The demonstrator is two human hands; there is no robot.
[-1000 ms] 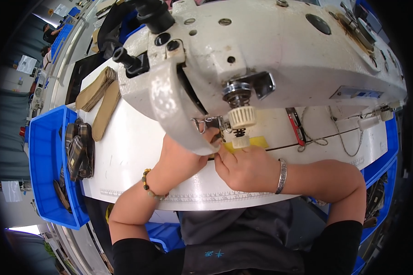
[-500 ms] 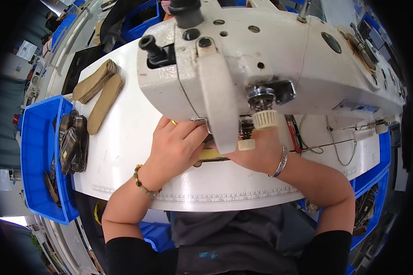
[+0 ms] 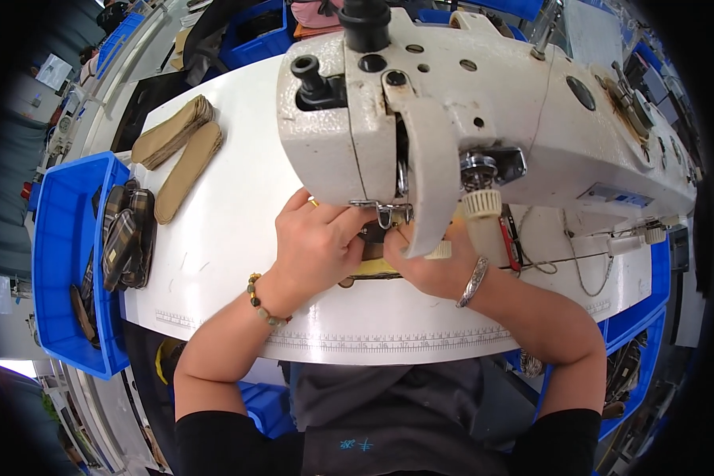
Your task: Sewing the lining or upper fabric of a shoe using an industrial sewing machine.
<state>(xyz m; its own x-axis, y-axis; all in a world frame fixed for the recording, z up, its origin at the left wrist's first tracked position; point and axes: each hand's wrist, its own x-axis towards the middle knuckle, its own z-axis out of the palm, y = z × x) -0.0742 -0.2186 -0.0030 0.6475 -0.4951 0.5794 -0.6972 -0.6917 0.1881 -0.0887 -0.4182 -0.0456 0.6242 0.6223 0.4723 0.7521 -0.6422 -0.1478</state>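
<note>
1. On the white table's (image 3: pixel 214 266) left side I see tan sole-shaped pieces (image 3: pixel 187 174), lying close together.
2. I have a large blue bin (image 3: pixel 75 351) beyond them, plaid fabric items (image 3: pixel 123 242) just beside it.
3. To the right I spot a red-and-black hand tool (image 3: pixel 510 240) near a loose grey cord (image 3: pixel 610 268).
4. At the far side I make out a pink bag (image 3: pixel 316 13).

Bright, even light whitens the counter (image 3: pixel 214 238), with a paler glare near its front edge. Small glints speckle the sewing machine (image 3: pixel 313 151), whose lower side lies in soft shade. The printed ruler (image 3: pixel 357 343) bends with the lens, black swallows the corners, and the curtain (image 3: pixel 9 170) looks soft.
</note>
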